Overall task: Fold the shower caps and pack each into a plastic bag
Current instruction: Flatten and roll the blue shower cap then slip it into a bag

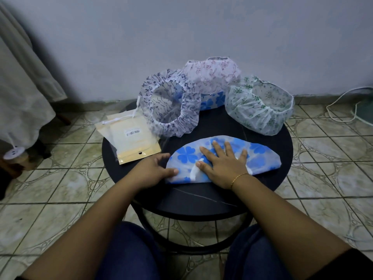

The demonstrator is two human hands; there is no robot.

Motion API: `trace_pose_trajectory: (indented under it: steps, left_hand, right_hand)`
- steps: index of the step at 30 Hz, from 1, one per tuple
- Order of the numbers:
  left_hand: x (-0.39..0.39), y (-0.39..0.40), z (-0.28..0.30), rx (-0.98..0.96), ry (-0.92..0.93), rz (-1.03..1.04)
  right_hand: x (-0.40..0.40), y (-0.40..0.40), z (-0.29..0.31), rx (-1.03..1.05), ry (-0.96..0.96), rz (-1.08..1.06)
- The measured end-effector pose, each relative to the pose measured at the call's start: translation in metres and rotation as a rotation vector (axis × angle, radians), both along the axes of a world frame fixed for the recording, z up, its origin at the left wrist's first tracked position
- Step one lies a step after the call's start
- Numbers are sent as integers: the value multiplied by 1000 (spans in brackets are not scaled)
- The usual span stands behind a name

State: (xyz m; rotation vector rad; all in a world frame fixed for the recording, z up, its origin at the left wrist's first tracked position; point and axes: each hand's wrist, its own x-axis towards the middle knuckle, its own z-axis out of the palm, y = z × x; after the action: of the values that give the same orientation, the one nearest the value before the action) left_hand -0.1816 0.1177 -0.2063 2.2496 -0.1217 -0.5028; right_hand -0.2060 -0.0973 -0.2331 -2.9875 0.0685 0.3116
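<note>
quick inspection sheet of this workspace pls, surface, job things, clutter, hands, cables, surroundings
surface: round black table, dark top with a few pale streaks.
job's things: blue clover cap lies folded flat at the front; purple floral cap, pink floral cap and green floral cap stand puffed at the back; another blue clover piece shows under the pink one; plastic bags stacked at the table's left edge.
clutter: nothing seen on the table.
hands: left hand grips the folded cap's left end; right hand presses flat on it.
cables: white cord on the floor, right.
surroundings: tiled floor, pale wall, curtain left.
</note>
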Motion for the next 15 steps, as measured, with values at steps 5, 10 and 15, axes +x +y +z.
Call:
trace_pose_trajectory:
  steps: [5,10,15]
  left_hand:
    - [-2,1,-3,91,-29,107]
    - [-5,-3,-5,-29,-6,164]
    - [-6,-4,-10,-117,44,169]
  right_hand:
    - [-1,-1,1,10,8,-4]
    - [1,-1,0,30,3,-8]
    - [-5,-1,1,148,-196,-74]
